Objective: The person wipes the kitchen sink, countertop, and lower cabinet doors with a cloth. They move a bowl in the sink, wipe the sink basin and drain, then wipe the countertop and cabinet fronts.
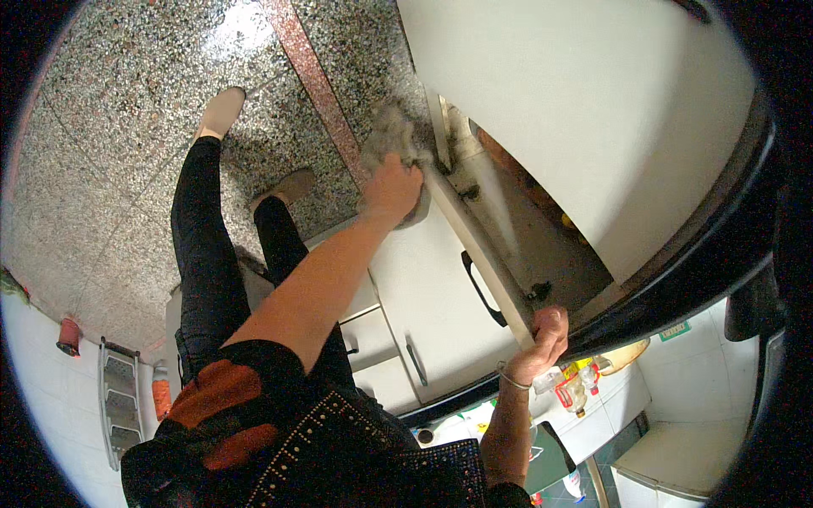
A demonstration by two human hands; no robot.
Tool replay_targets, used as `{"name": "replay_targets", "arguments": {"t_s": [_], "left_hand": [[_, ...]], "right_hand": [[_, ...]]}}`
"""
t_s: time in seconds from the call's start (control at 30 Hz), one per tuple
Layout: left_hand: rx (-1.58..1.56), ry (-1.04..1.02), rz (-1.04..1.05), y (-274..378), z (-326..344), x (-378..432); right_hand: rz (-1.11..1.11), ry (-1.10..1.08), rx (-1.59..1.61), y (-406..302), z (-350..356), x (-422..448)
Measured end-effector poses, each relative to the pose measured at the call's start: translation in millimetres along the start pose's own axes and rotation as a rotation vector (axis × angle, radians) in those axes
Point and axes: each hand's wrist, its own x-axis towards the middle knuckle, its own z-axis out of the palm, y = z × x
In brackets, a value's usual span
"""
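My left hand is closed on a grey, shaggy cloth, blurred, at the lower end of an open cream cabinet door. Part of the cloth hangs past the door's edge over the floor. My right hand, with a bracelet at its wrist, grips the same door's upper corner, close under the dark countertop edge. A black handle is fixed to the door's outer face. Behind the door, the cabinet interior shows dark stains and a hinge.
Cream drawers and the dark countertop edge adjoin the door. Bottles stand on the counter. My shoes rest on the speckled floor. A step ladder and a red bucket are by the wall.
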Motion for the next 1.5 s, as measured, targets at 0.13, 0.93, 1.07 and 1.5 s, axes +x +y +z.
{"name": "replay_targets", "arguments": {"t_s": [0.13,0.93,1.07,1.5], "left_hand": [[-0.252,-0.057,0.045,-7,9,-36],[-0.433,-0.131,-0.059,2,-38,-79],[-0.449,-0.136,-0.2,3,-96,-114],[-0.474,-0.275,0.211,50,-192,-185]], "right_hand": [[-0.089,-0.01,0.042,5,-3,6],[-0.197,0.21,0.069,8,-4,51],[-0.426,0.104,-0.026,8,-5,35],[0.0,-0.886,0.439,-25,91,-33]]}}
